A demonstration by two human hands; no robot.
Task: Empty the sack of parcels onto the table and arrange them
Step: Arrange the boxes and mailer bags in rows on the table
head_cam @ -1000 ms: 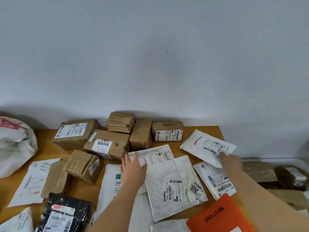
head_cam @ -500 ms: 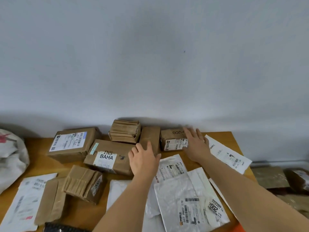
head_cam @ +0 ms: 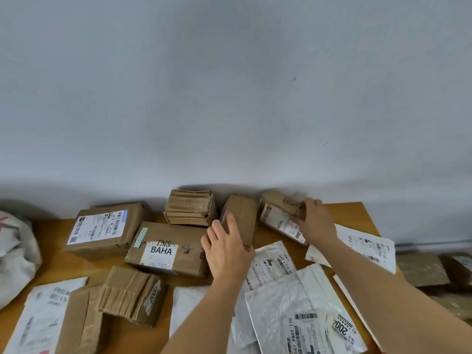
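Brown cardboard parcels stand along the back of the wooden table [head_cam: 357,213]. My right hand [head_cam: 315,223] grips a small labelled box [head_cam: 279,213] and holds it tilted, its near edge lifted. My left hand [head_cam: 227,251] rests on the near end of a plain narrow brown box [head_cam: 241,215], fingers around its left side. Left of that are a taped bundle box [head_cam: 190,210], a BAHA-labelled box [head_cam: 166,247] and a large labelled box [head_cam: 104,229]. The white sack [head_cam: 15,259] lies crumpled at the far left.
White plastic mailers [head_cam: 293,302] overlap across the front right of the table, another mailer [head_cam: 365,246] lies by the right edge. A small ribbed box [head_cam: 132,295] and flat brown envelope [head_cam: 79,320] sit front left. More brown parcels [head_cam: 421,269] lie beyond the right edge. A grey wall stands right behind.
Both hands reached from the white mailers to the back row. My right hand took the small labelled box and tipped it up; my left hand settled on the narrow brown box.
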